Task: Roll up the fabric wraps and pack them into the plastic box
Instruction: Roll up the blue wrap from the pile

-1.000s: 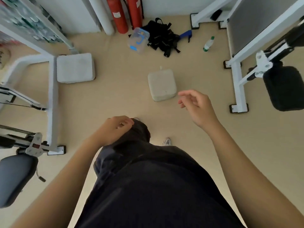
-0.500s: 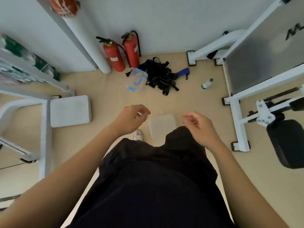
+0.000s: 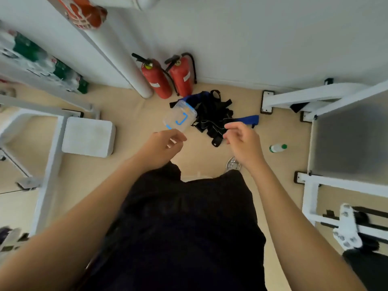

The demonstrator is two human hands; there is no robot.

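A clear plastic box (image 3: 180,118) with blue clips lies on the beige floor near the wall. Right of it sits a tangled heap of black fabric wraps (image 3: 212,114), with a blue wrap (image 3: 245,119) poking out on the right. My left hand (image 3: 162,147) hovers in the air in front of the box, fingers loosely curled and holding nothing. My right hand (image 3: 243,141) hangs in front of the heap, fingers half bent and apart, also holding nothing. Both hands are well above the floor.
Two red fire extinguishers (image 3: 168,78) stand against the wall behind the box. A white foam pad (image 3: 88,136) lies at the left. White gym machine frames (image 3: 315,97) flank both sides. A small bottle (image 3: 277,148) lies on the floor at the right.
The view has advanced toward the wall, so the box and the heap of wraps are nearer. Both hands have risen and reached forward. The square pad on the floor is now hidden under my legs.
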